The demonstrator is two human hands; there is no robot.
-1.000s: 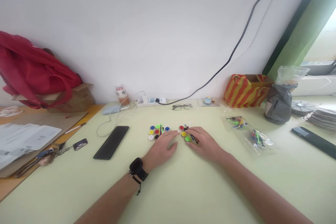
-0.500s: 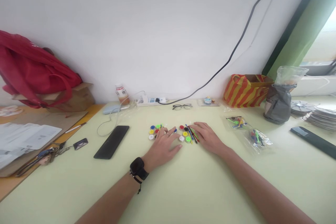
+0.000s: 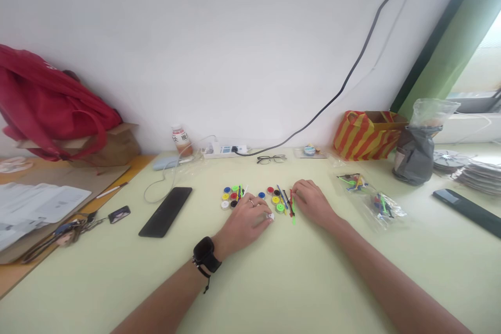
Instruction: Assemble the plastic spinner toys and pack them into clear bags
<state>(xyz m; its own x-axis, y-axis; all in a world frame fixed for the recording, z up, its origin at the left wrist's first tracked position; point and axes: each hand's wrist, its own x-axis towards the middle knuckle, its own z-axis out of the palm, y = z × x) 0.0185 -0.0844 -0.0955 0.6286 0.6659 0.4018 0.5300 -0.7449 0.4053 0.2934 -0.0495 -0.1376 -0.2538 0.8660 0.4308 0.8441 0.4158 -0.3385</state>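
My left hand (image 3: 248, 219), wearing a ring and a black watch, is closed with its fingertips on a small white round disc (image 3: 270, 216). Left of it and partly behind its fingers lie several coloured discs, among them a yellow disc (image 3: 225, 197), and a bundle of thin sticks (image 3: 240, 192). Between my hands are more discs, including a green disc (image 3: 280, 208) and a red disc (image 3: 270, 190). My right hand (image 3: 309, 198) has bent fingers at the upper end of a green plastic stick (image 3: 294, 217). Beside it lie a red stick (image 3: 291, 203) and a blue stick (image 3: 282, 195). Its thumb is hidden.
Clear bags of coloured parts (image 3: 385, 206) lie to the right, near a dark phone-like slab (image 3: 467, 211). A black phone (image 3: 166, 212) is at left. Eyeglasses (image 3: 271, 158) and a power strip (image 3: 225, 152) sit by the wall. A striped bag (image 3: 368, 135) stands back right.
My left fingers have drawn in around the white disc and moved it slightly nearer me. The right hand has shifted a little right, and the sticks beside it are spread, with the green one further towards me.
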